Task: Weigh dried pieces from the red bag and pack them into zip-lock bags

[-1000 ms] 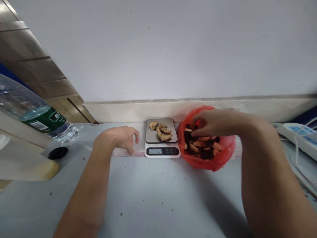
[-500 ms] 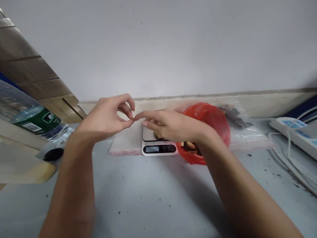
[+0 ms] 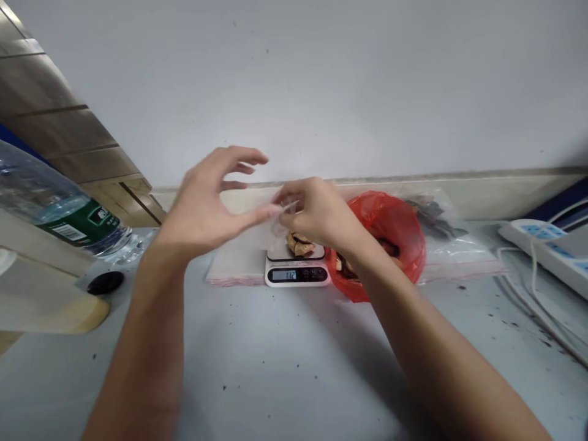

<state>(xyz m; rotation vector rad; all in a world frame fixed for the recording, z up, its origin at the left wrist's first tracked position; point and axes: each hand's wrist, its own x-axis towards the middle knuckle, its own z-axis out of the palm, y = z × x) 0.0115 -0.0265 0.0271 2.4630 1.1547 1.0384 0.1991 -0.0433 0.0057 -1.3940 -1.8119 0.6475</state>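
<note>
My left hand (image 3: pixel 206 196) is held up left of the scale, its fingers spread and curved with a gap to the thumb. The thumb tip is close to a thin clear plastic bag (image 3: pixel 278 228), whose outline is faint. Above the scale, my right hand (image 3: pixel 315 208) has its fingers pinched on that bag. Below it, brown dried slices (image 3: pixel 299 245) rest on the plate of a small white digital scale (image 3: pixel 297 284). Its display is lit and the digits look like 112. A red plastic bag (image 3: pixel 404 233) of similar slices stands open to the right, partly behind my right forearm.
Flat clear bags (image 3: pixel 236 266) lie left of the scale. Another clear bag with dark pieces (image 3: pixel 436 217) lies at the right, near a white power strip (image 3: pixel 551 245) and cables. A large water bottle (image 3: pixel 78 220) and a dark cap (image 3: pixel 105 282) are at the left.
My hands were fingertip to fingertip; now the left has opened and risen slightly. My right hand has curled and lifted with the clear bag, uncovering the slices on the scale.
</note>
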